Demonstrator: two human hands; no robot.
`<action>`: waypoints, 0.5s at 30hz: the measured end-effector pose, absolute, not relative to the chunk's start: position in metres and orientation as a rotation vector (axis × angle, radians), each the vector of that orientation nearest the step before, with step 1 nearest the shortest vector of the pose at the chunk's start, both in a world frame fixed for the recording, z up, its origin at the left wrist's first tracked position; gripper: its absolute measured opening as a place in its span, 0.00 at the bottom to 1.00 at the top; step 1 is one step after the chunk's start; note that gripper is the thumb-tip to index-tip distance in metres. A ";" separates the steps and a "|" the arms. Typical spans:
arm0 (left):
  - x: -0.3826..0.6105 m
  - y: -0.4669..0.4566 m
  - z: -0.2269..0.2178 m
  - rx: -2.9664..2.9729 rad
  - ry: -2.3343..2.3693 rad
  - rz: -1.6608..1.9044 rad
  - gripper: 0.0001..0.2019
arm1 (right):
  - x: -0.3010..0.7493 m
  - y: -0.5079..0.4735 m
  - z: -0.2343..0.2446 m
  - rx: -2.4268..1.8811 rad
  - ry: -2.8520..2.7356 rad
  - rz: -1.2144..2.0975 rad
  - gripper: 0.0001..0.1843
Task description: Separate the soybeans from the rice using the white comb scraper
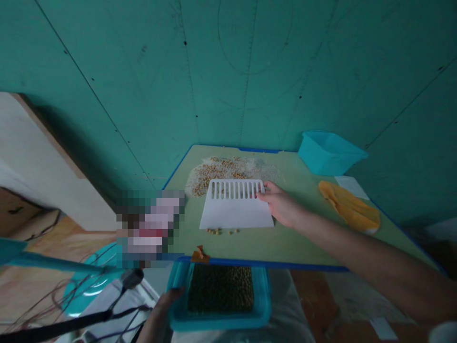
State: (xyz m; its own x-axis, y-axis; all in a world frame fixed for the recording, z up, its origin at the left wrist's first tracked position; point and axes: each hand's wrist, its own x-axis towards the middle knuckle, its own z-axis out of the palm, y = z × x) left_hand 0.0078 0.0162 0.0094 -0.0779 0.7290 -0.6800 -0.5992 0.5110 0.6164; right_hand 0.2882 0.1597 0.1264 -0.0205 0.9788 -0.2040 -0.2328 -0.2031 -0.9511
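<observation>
My right hand (282, 204) is closed on the right edge of a white slotted scraper (235, 212), its thumb near the slots. The scraper stands tilted on the pale green table. A few tan beans (214, 231) lie along its near edge. Behind it spreads a patch of tan beans and pale small grains (228, 166). Below the table's front edge, my left hand (166, 302) grips the left side of a blue tub (219, 323), thumb over the rim; its other fingers are hidden. Dark green grains and tan beans (221, 288) fill the tub.
At the table's back right stands a turquoise bin (328, 155), with a yellow cloth (352, 207) in front. A brown scrap (200, 255) lies by the front edge. Cables and a black strap (107, 315) run at lower left. A green wall (228, 71) rises behind.
</observation>
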 end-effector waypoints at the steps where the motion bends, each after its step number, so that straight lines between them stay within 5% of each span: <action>1: 0.008 0.016 0.009 0.125 1.221 1.101 0.14 | 0.288 0.160 0.127 -1.178 -0.925 1.465 0.10; 15: 0.010 0.015 0.009 0.061 1.126 1.072 0.14 | 0.291 0.161 0.131 -1.176 -0.959 1.548 0.11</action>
State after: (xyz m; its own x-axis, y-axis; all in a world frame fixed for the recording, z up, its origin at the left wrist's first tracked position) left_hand 0.0098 0.0151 0.0086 0.0162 0.7168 -0.6971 -0.6613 0.5306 0.5302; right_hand 0.2910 0.1608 0.1306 -0.1025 0.9654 -0.2398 -0.2157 -0.2569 -0.9420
